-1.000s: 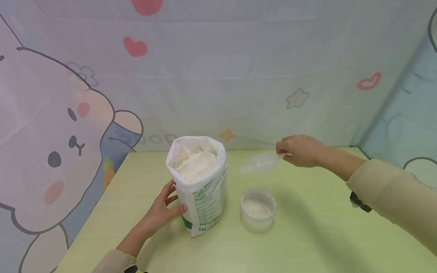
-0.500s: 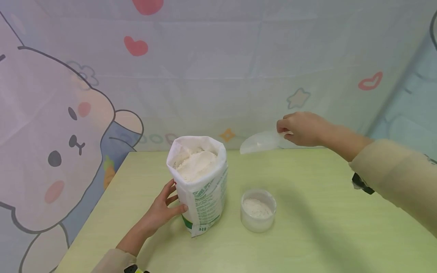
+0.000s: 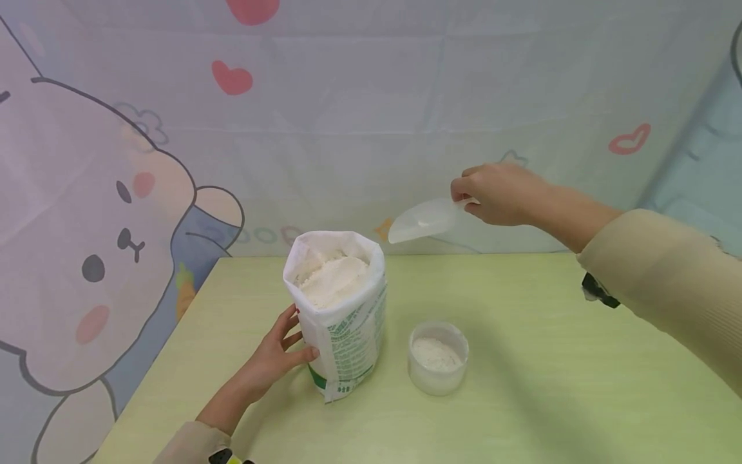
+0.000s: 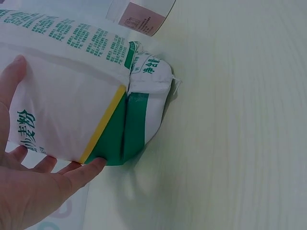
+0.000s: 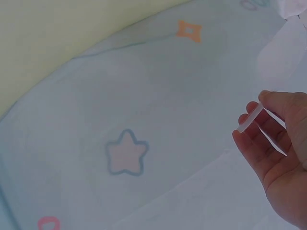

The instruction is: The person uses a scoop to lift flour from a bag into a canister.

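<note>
An upright white flour bag (image 3: 350,335) with green print stands with its mouth open, flour (image 3: 336,280) showing inside. My left hand (image 3: 272,361) holds its left side, thumb on one face and fingers spread along another; the left wrist view shows the bag's green and yellow lower end (image 4: 112,124) near the fingertips. My right hand (image 3: 501,193) pinches the handle of a translucent scoop (image 3: 426,219), raised up and right of the bag's mouth. In the right wrist view the handle (image 5: 251,118) lies between thumb and fingers. Right of the bag, a small round tub (image 3: 437,380) contains flour.
All of it stands on a pale yellow-green table (image 3: 522,399). Behind the table hangs a printed cloth (image 3: 377,96) with hearts and a cartoon bear. A pinkish label (image 4: 144,20) shows on the tub in the left wrist view.
My right hand has lifted the scoop from above the tub, up and then left toward the bag. The left hand, bag and tub stay in place.
</note>
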